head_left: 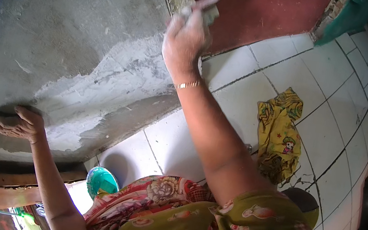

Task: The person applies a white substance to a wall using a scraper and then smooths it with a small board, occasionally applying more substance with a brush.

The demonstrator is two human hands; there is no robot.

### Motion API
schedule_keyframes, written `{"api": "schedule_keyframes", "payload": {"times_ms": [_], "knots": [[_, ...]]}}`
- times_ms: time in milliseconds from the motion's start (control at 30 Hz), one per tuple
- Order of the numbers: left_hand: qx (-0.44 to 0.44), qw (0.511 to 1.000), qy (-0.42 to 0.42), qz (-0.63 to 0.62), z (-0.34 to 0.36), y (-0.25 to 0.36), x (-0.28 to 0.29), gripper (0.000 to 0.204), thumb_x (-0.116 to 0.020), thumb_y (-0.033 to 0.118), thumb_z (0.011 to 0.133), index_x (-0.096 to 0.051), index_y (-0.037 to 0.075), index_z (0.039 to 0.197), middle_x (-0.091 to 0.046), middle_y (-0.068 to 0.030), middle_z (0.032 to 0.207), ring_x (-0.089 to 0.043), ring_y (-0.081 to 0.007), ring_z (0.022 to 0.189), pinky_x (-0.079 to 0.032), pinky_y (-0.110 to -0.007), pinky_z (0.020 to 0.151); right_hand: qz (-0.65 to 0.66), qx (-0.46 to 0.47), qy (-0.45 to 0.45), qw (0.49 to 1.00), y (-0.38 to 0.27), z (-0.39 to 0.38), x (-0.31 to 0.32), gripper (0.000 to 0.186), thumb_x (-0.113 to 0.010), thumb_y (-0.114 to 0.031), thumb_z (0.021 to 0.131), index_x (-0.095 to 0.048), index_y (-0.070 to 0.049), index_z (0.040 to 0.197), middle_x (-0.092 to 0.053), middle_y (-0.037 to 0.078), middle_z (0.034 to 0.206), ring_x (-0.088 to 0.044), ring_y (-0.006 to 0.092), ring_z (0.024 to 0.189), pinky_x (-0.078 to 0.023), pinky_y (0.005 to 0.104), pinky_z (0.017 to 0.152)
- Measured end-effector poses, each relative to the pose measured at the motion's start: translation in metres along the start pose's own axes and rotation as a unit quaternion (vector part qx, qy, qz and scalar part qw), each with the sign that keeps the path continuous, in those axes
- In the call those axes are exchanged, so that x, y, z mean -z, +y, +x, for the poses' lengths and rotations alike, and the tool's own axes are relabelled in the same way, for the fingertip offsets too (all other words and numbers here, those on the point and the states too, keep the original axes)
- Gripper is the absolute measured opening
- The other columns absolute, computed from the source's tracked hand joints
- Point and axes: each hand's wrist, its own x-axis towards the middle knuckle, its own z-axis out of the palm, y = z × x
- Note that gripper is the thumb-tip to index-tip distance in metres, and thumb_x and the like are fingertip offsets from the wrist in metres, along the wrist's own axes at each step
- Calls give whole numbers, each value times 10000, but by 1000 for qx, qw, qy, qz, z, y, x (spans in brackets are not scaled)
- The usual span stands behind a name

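Note:
My right hand [186,41] is raised by the red panel's edge, its fingers closed on a thin pink flat piece [207,2] smeared with white. Motion blurs it, so its exact kind does not show. Far to the left, my left hand [17,123] is curled against the grey wall [74,12]. Something dark grey sits between its thumb and fingers, too unclear to name. Both hands look dusted with pale powder or paste. A rough whitish patch [100,85] spreads over the wall's lower part between the two hands.
A teal bucket [102,182] stands on the white tiled floor [240,75] near my lap. A crumpled yellow printed cloth [281,137] lies to the right. A dark red panel [261,10] meets the wall at the top, and green fabric [351,19] hangs beyond it.

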Motion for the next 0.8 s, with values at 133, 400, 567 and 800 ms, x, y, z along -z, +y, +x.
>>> {"api": "schedule_keyframes", "payload": {"times_ms": [133,400,567,800], "knots": [[24,999,-22,0,-16,9,14,756,-370,559,912,-287,-17,1393,-284,-315,1397,-268,-468,1308,-202,-602,1051,-74,-127,-44,988,116,-113,22,246,-536,-169,882,-535,33,1023,-607,213,811,-610,374,744,-484,449,654],[-3,999,-23,29,-16,-10,14,752,-381,545,911,-268,-19,1394,-282,-313,1396,-284,-464,1297,-223,-590,1042,-14,-14,-63,998,26,-49,1,222,-463,-179,936,-517,24,865,-564,186,688,-578,355,663,-456,442,631],[10,999,-24,30,-11,-9,9,743,-403,521,909,-259,-21,1396,-262,-317,1403,-279,-461,1300,-215,-588,1044,42,-24,-74,996,49,-65,8,186,-507,-89,878,-536,25,1022,-593,216,851,-586,391,796,-473,443,715],[5,999,-18,26,-6,-10,13,755,-409,525,902,-252,-24,1397,-262,-321,1397,-259,-461,1308,-209,-586,1048,-168,-236,-181,940,148,-143,0,337,-419,-293,986,-556,14,965,-600,185,743,-622,278,643,-494,405,618]]}}
